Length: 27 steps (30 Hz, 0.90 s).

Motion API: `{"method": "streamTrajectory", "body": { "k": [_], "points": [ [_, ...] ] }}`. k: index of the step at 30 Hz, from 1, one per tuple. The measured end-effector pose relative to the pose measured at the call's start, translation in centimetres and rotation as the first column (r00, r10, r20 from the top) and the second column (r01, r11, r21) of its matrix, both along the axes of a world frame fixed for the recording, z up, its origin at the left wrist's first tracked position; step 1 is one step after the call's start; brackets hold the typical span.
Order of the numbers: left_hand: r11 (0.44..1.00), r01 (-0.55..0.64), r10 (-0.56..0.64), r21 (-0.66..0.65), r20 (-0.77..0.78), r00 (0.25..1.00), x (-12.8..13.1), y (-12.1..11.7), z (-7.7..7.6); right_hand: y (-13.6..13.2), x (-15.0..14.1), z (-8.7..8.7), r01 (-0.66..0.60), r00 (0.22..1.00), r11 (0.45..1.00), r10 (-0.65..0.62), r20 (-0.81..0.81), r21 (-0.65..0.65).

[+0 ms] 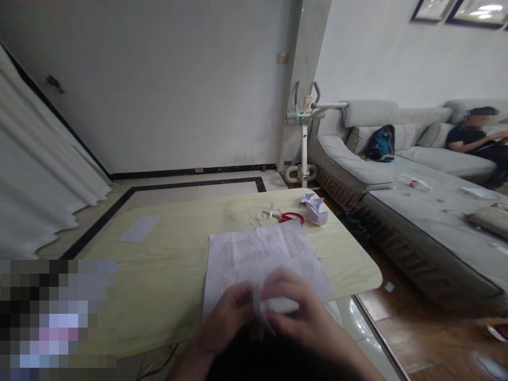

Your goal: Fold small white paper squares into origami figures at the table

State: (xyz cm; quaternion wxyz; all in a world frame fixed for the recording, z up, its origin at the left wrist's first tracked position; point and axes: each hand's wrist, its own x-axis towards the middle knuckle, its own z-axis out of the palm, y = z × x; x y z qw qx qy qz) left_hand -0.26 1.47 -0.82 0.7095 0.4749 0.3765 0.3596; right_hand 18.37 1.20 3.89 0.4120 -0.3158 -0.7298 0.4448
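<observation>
Hands close | fingers bent, holding white strip | above printed sheet

My fingers are bare, their outlines blurred; my forearms are bare too; my visible clothing is black.

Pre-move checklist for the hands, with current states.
1. Both hands in view: ok. Left hand and right hand are close together over the near edge of the table.
2. Pale strip at the fingers: ok, it shows between the two hands.
3. Exact finger contact on the strip: cannot tell, motion blur.
4. Printed sheet free of creases: not ok, fold lines show.
5. Scissors out of the hands: ok, lying by the sheet's far edge.
6. Scissor blades free of scraps: not ok, a white scrap sits at them.
</observation>
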Motion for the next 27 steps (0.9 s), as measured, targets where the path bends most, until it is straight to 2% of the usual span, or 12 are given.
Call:
{"method": "streamTrajectory", "body": {
  "k": [7, 16, 27],
  "points": [
    [0.999, -0.013, 0.014, -0.043, 0.021, 1.000, 0.03, -0.10, 0.36, 0.03, -0.02, -0.28, 0.006, 0.998, 0.999, -0.008, 0.054, 0.041],
    [1.000, 0.009, -0.009, -0.017, 0.009, 1.000, 0.31, -0.04, 0.45, 0.13, 0.23, -0.35, 0.017, 0.996, 0.996, -0.025, 0.090, 0.090],
    [1.000, -0.010, 0.010, 0.010, 0.036, 0.999, 0.30, -0.36, 0.79, 0.33, 0.33, -0.77, 0.020, 0.999, 1.000, -0.021, 0.043, 0.013]
  ]
}}
